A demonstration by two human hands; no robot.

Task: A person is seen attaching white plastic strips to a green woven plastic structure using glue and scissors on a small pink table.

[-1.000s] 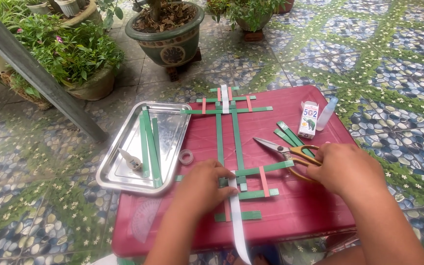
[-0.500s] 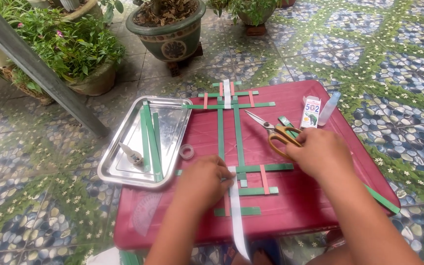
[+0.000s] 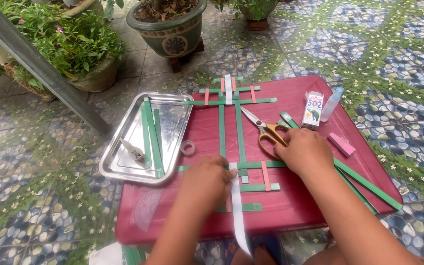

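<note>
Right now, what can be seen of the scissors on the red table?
The scissors lie flat on the red table, silver blades pointing up-left toward the woven green strips, yellow-orange handle loops toward the person. The blades look shut or nearly so. They appear to be metal with plastic handles. The right hand rests on the handle end, covering part of the loops; whether fingers are through the loops cannot be told. The left hand is apart from them.

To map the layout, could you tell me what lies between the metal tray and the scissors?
In the head view, a small clear tape roll and two long green strips lie between the metal tray and the scissors.
</note>
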